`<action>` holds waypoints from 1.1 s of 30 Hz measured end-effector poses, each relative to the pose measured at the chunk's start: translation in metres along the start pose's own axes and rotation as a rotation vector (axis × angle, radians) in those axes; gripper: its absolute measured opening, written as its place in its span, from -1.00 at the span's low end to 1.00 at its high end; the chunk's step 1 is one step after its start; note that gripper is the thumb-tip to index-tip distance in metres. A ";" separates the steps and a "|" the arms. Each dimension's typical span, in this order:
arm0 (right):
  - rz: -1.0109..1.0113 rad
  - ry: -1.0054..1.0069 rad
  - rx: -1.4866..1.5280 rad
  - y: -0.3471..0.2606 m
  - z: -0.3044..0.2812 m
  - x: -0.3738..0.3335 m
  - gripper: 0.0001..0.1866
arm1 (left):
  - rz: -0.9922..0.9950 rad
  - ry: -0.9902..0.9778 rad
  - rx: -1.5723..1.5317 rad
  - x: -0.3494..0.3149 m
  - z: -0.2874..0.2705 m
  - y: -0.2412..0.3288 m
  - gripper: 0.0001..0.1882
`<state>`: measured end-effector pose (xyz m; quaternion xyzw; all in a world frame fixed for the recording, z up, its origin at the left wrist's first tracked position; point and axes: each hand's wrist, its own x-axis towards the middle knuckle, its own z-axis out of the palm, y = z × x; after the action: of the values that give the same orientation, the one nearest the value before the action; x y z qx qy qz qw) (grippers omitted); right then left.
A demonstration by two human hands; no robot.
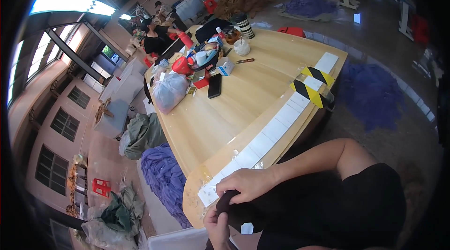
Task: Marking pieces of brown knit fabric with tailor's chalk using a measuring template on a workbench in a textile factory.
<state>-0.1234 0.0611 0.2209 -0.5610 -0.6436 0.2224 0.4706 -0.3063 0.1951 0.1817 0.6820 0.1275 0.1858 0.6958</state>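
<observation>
Left hand point(217, 229) and right hand point(250, 184) pinch a dark cloth point(226, 203) — apparently light, soft and limp — best gripped along its edge.

At the lower centre of the frame, the left hand point(217, 229) and right hand point(247, 185) pinch a dark cloth point(227, 200) beside a wooden table point(262, 86). A white strip point(272, 131) runs along its edge toward the upper right, meeting black-and-yellow tape point(307, 94). Above centre, a black phone point(214, 86) lies near a plastic bag point(170, 91); purple fabric point(161, 175) is heaped lower left.
</observation>
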 end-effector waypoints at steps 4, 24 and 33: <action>-0.065 -0.002 -0.012 0.009 -0.003 -0.001 -0.72 | -0.075 0.121 -0.172 0.008 -0.004 -0.012 -0.76; -0.085 0.055 0.351 0.042 -0.003 -0.017 -0.77 | -0.150 0.106 -0.211 0.021 0.034 -0.006 -0.83; 0.163 -0.093 0.353 0.062 -0.095 -0.069 -0.82 | 0.023 0.522 -0.202 0.020 -0.012 0.013 -0.87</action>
<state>-0.0150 -0.0093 0.1892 -0.5093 -0.5680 0.3948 0.5119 -0.2950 0.2149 0.1958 0.5395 0.2756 0.3748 0.7017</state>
